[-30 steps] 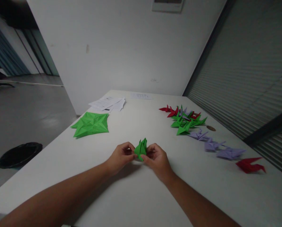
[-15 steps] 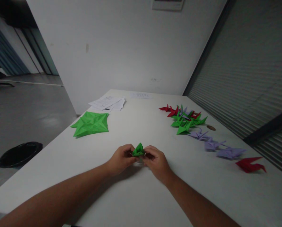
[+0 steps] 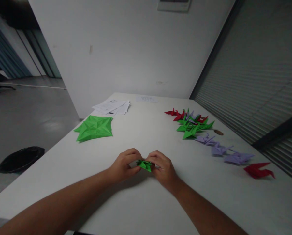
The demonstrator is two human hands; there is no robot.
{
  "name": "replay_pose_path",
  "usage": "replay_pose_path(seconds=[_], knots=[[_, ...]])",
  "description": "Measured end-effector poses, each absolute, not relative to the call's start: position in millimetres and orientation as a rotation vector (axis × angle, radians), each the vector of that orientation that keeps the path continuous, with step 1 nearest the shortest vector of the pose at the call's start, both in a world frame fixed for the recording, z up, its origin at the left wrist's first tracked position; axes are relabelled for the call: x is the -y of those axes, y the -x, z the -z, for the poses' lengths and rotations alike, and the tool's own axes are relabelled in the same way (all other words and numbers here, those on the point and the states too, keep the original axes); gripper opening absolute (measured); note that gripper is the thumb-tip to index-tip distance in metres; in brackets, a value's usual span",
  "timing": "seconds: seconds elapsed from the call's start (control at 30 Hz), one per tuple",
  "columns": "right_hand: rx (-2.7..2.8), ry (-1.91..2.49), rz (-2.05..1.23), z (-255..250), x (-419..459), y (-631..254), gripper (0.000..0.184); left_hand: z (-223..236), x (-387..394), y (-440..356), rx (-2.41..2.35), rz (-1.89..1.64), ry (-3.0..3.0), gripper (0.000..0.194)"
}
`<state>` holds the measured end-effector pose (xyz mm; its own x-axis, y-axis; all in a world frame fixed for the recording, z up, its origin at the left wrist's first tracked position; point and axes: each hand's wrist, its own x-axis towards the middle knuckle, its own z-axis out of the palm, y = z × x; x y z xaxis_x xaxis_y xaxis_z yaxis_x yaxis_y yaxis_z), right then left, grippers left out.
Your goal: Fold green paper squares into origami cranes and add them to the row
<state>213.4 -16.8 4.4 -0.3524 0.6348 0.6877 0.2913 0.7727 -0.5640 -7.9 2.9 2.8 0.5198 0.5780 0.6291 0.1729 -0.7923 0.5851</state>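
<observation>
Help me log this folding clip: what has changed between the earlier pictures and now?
The folded green paper has been tipped over: its points stood up earlier; now it lies flatter and lower in the picture. The left hand and right hand both still hold it. The creased green sheets, paper birds and loose papers stayed put.

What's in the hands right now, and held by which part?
A small folded green paper piece, held at its opposite sides: left hand on one, right hand on the other. Which folds they grip can't be told.
</observation>
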Motion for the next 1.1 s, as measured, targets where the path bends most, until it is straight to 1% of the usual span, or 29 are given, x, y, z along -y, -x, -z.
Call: replay_pose_path(seconds=[0.13,0.27,0.4,0.53,0.67,0.9,1.1], knots=[[1.936,0.716,-0.458,-3.8,17.2,-210.7,0.028,-5.5,1.0,8.0,-0.537,-1.316,-2.326,0.022],[1.917,0.747,-0.507,-4.4,18.5,-207.1,0.025,-11.8,6.3,6.5,-0.45,-1.348,-2.314,0.021],[1.896,0.754,-0.526,-3.4,18.4,-206.3,0.021,-16.0,9.0,5.1,-0.495,-1.355,-2.305,0.018],[1.891,0.736,-0.516,-2.9,18.1,-206.2,0.018,-16.8,10.0,2.8,-0.494,-1.397,-2.327,0.021],[1.887,0.743,-0.479,-4.2,18.9,-205.0,0.019,-18.4,11.7,0.5,-0.507,-1.413,-2.336,0.023],[1.906,0.767,-0.443,-9.2,21.2,-203.3,0.023,-20.3,13.3,-1.2,-0.558,-1.372,-2.303,0.014],[1.937,0.769,-0.453,-11.4,23.3,-202.4,0.024,-22.3,14.6,-1.6,-0.493,-1.414,-2.292,0.013]])
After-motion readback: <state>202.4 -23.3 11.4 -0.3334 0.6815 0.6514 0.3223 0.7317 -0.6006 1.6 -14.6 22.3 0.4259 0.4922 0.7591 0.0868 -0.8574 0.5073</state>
